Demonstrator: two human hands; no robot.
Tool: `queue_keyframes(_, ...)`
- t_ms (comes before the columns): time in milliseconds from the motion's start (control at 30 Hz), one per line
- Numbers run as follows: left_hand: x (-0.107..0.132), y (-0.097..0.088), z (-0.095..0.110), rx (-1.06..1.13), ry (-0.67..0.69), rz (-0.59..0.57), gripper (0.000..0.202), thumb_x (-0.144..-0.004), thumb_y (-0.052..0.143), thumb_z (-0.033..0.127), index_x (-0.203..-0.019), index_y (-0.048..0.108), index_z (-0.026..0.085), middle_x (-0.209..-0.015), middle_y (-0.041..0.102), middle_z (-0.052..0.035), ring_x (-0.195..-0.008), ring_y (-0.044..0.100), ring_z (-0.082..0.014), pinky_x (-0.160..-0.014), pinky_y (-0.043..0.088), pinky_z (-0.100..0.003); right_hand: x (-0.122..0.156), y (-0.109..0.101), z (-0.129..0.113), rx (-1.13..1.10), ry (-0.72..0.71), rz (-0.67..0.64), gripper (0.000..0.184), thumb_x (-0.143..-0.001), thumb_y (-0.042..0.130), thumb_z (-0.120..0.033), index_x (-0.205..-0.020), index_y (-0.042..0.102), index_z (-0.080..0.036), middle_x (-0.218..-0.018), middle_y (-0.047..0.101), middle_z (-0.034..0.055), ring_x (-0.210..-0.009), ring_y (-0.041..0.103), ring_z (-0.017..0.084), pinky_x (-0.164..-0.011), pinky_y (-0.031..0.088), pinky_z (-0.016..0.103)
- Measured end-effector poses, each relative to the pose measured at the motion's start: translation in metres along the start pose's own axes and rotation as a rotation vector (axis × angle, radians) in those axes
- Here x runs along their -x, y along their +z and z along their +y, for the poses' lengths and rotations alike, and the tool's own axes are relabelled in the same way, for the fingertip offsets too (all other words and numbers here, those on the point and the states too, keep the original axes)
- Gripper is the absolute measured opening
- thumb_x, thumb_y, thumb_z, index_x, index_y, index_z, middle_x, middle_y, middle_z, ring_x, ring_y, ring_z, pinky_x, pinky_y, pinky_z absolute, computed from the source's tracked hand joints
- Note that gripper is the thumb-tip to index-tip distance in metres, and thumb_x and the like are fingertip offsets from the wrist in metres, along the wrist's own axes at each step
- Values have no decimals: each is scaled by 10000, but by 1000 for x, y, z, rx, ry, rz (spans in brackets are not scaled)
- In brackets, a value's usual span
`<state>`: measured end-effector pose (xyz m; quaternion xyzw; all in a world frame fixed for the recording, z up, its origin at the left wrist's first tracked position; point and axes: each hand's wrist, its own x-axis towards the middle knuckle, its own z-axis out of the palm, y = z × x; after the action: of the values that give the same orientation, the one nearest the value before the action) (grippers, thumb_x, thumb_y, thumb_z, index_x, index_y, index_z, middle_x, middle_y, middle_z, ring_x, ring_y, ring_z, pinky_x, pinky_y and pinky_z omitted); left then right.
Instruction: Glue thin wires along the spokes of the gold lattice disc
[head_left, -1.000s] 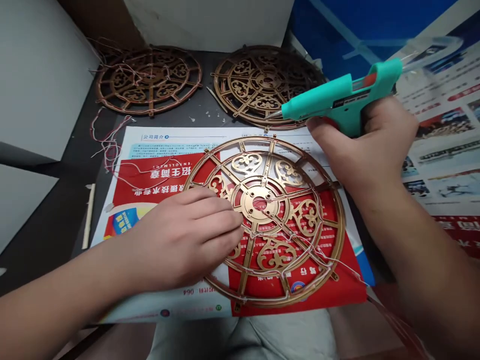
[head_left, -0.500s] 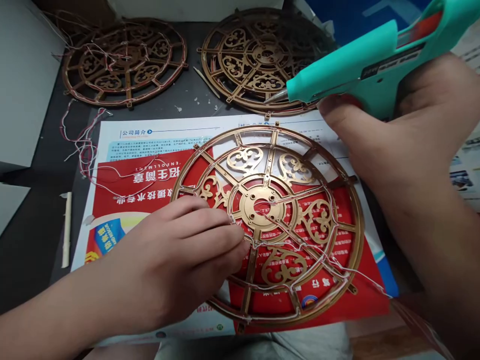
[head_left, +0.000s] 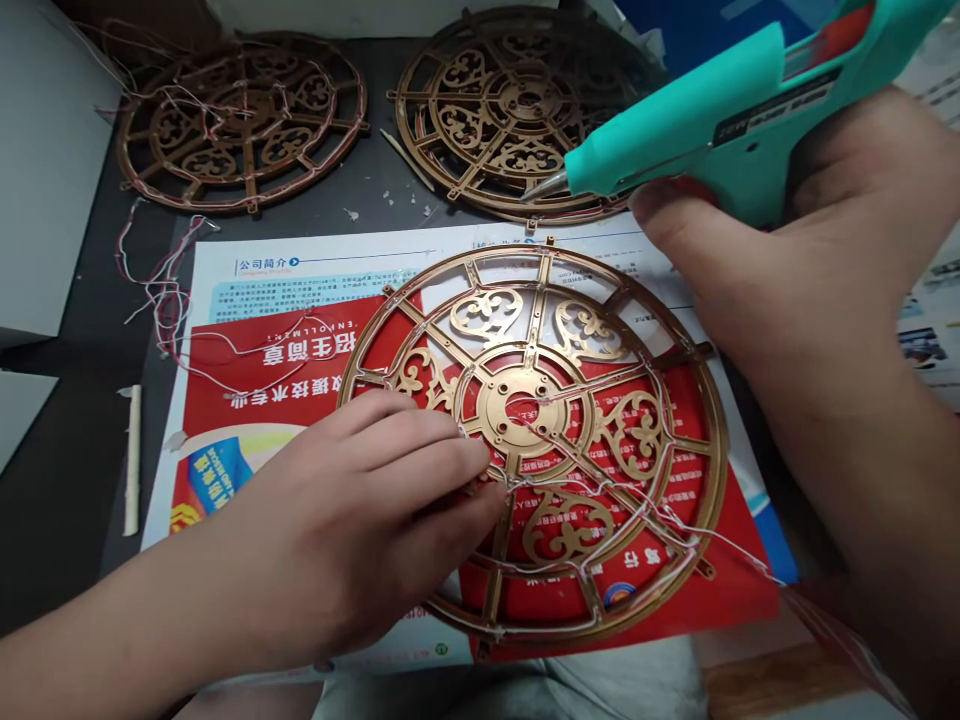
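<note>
A gold openwork wheel-shaped frame lies flat in front of me, with scrollwork panels and thin white and red wire running along its rings and spokes. My left hand rests over the frame's left side. Its fingers are curled together at the inner ring, closed on the wire there; the fingertips are partly hidden. My right hand grips a teal hot glue gun above the frame's upper right. The gun's metal nozzle points left, raised and apart from the near frame.
Two similar frames lie behind, a wired one at left and another at centre. Printed sheets lie under the near frame. Loose wires and a thin stick are at left. A white box stands at the left edge.
My left fingertips have shifted slightly right along the inner ring. The glue gun has drifted a little left and up, still in my right hand. The whole view has shifted slightly.
</note>
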<state>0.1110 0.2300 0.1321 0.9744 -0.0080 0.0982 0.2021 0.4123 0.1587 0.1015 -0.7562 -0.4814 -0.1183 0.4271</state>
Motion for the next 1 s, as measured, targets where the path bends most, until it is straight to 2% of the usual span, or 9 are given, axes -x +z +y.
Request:
queue_keyframes(167, -3, 1, 1, 1, -13, 4, 223, -1103, 574, 195, -1054, 791, 208, -1122, 830, 19, -971, 728, -188, -919, 473, -415, 0, -1, -1, 9, 0, -13, 274, -868, 783, -375, -1022, 801, -148, -948, 715, 60, -936, 690, 227, -837, 491, 372)
queue_keyframes(333, 3, 1, -2, 21, 0, -7, 178, -1085, 594, 155, -1175, 742, 198, -1165, 826, 13, -1002, 721, -179, -977, 474, -418, -1, -1, -1, 16, 6, -1, 234, -849, 800, -375, -967, 764, -176, -906, 680, 36, -899, 658, 212, -790, 442, 364)
queue_keyframes(533, 11, 2, -9, -56, 3, 16, 263, -977, 665, 108, -1222, 738, 173, -1213, 800, -57, -1001, 667, -227, -1008, 472, -456, 0, -1, -1, 7, 9, -10, 274, -867, 796, -393, -1042, 795, -182, -929, 693, 30, -941, 691, 228, -834, 495, 374)
queue_keyframes(700, 10, 2, -9, -45, -1, -19, 227, -1004, 629, 129, -1185, 747, 196, -1163, 808, -33, -949, 667, -212, -1014, 452, -453, 1, -1, -2, 25, 9, -23, 290, -879, 786, -382, -1076, 811, -171, -954, 710, 44, -955, 704, 241, -841, 509, 377)
queue_keyframes(833, 8, 1, -8, -50, 16, 0, 234, -1018, 612, 118, -1194, 752, 184, -1168, 818, -24, -975, 690, -206, -1022, 450, -441, 0, -1, 0, 21, 3, -15, 286, -870, 790, -386, -1052, 798, -165, -973, 728, 59, -962, 715, 253, -833, 505, 381)
queue_keyframes(1000, 6, 1, -9, -47, 23, 4, 224, -1004, 633, 97, -1181, 750, 170, -1159, 819, -27, -978, 687, -205, -989, 457, -442, 0, 0, 2, 3, 3, -6, 287, -842, 815, -383, -1040, 773, -179, -967, 725, 39, -960, 709, 236, -834, 496, 369)
